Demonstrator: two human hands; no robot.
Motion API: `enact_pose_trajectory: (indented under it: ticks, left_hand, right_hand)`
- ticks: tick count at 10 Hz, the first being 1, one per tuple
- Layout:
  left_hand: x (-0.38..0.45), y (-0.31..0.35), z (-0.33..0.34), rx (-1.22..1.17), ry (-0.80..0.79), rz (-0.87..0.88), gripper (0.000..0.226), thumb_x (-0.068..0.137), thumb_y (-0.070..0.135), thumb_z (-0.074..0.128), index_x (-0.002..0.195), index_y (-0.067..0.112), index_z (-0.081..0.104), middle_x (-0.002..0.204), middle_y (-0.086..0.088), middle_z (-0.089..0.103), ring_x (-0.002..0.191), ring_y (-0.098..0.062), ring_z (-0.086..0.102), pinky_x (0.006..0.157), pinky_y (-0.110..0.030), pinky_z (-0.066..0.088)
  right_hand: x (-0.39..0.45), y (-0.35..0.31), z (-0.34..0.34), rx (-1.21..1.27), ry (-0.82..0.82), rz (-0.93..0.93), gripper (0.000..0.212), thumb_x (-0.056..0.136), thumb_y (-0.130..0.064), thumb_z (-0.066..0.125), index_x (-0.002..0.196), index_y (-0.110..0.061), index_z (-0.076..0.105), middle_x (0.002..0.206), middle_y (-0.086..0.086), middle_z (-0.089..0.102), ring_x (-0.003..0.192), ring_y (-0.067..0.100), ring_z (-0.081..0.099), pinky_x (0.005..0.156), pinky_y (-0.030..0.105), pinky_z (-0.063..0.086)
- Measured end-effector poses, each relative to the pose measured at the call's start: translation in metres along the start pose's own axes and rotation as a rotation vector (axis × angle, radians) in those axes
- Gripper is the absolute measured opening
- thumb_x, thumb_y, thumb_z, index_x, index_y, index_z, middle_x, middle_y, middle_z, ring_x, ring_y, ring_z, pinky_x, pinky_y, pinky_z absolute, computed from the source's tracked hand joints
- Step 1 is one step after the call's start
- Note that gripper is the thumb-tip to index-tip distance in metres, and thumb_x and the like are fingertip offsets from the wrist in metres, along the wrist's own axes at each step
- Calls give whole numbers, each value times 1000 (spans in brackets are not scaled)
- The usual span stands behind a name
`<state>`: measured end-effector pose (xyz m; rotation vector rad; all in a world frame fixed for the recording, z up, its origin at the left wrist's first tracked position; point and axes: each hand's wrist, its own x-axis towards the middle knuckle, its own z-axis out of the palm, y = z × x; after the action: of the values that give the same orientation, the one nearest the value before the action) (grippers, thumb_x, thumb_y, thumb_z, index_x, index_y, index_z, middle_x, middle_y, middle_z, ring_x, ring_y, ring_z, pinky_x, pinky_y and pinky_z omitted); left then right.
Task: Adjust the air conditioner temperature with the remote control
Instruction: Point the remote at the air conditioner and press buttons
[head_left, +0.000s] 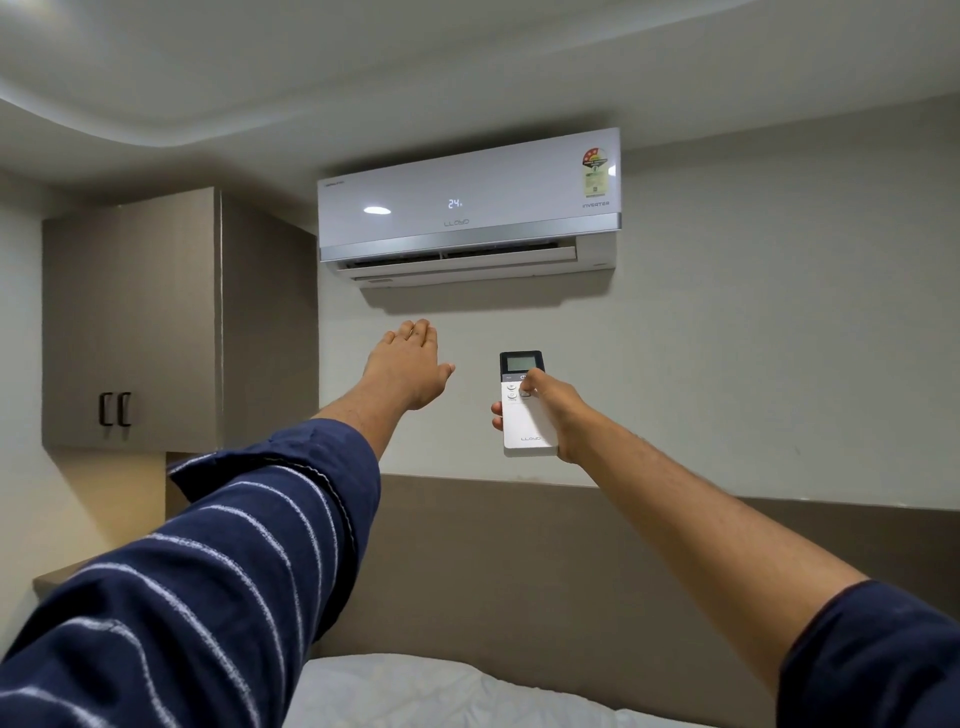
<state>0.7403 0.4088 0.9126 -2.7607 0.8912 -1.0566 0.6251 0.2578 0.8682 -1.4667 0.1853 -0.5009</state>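
Though gripped upright, remote control (525, 410) buttons thumb-hidden, illegible.

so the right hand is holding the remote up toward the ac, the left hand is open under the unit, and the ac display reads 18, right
One detail is off: the display on the air conditioner reads 24, not 18, as the head view shows. The rest holds: the right hand holds the remote up toward the unit with the thumb on its buttons, and the left hand is open below it.
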Motion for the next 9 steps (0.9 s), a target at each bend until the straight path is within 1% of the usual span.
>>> enact_pose_trajectory:
  ticks: [3,4,5,6,7,9]
  left_hand:
    - [3,0,3,-3,6,-3,69,102,44,22,156,6,4,165,-11,2,153,-26,3,123,-40,8]
    - [4,1,3,-5,5,-1,69,102,44,21,156,5,4,165,-11,2,153,-26,3,123,-40,8]
    - [3,1,4,1,1,-2,69,102,44,21,156,5,3,165,-11,2,153,-26,3,123,-40,8]
    - [3,-1,5,4,-5,-6,69,102,44,21,156,5,3,165,-11,2,153,-26,3,123,-40,8]
    - [2,-2,6,6,-7,-8,69,102,44,21,156,5,3,165,-12,2,153,-26,3,123,-40,8]
    - [-1,1,8,-7,-21,-8,69,102,44,21,156,5,3,165,-12,1,153,-27,3,123,-40,8]
  right_hand:
    - [-1,0,3,-6,5,-15,18,83,-12,40,93,-9,54,60,9,74,48,23,70,51,24,54]
    - [0,-1,3,-7,18,-29,17,83,-13,40,91,-10,55,69,11,73,49,22,70,51,24,54]
    - [0,-2,3,-20,21,-26,16,83,-13,39,90,-10,54,70,13,73,48,23,70,48,22,54]
    - [-1,-1,4,-33,21,-16,16,83,-13,39,88,-10,54,58,9,74,48,22,71,49,22,54]
    - [0,1,4,-20,18,-12,16,82,-14,41,89,-10,54,56,8,74,49,22,71,51,23,53]
    - [-1,3,3,-9,12,-11,16,82,-13,41,92,-10,54,57,8,74,48,23,70,49,23,54]
